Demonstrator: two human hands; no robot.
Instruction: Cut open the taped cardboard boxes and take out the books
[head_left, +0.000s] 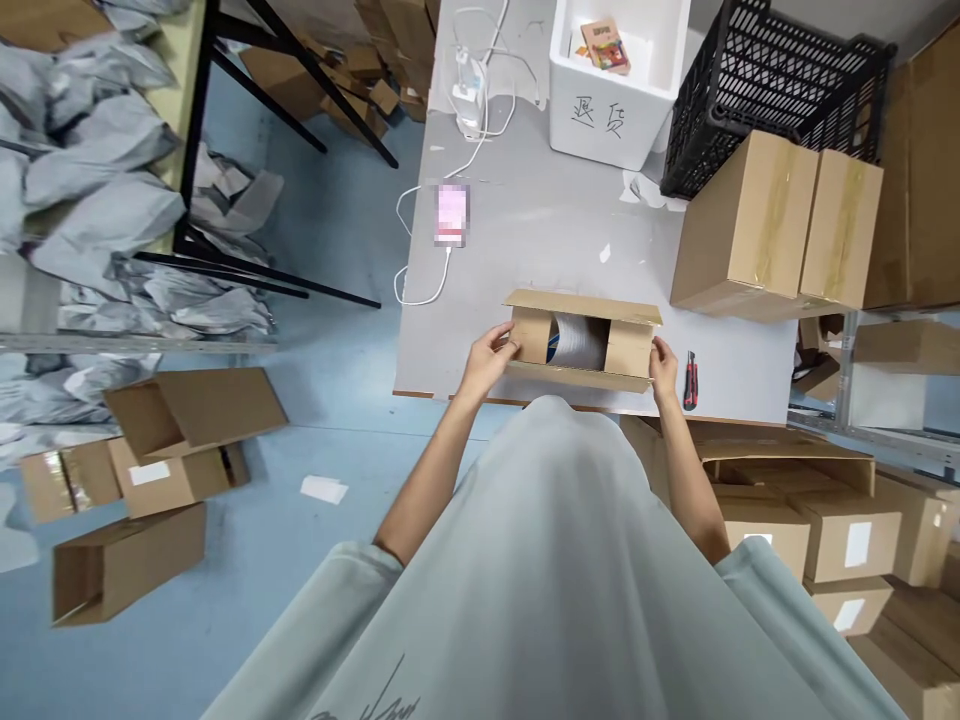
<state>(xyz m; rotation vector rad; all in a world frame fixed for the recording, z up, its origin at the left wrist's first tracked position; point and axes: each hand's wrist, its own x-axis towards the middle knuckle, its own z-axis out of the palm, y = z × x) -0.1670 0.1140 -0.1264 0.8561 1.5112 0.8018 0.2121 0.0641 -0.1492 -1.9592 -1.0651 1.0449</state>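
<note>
Hands (487, 360) (663, 372) at either end, open cardboard box (628, 348) between them

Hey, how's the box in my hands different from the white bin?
The box is brown cardboard; the bin is white with dark writing. Your left hand and right hand hold the box; neither touches the bin. The box's end flaps are folded in; the bin's top is fully open. Both visibly have something inside.

A white bin (600, 125) stands beside a black crate (701, 130) on the worktop (532, 230); two taped cartons (780, 220) sit nearby; grey parcels (105, 150) lie heaped at left.
</note>
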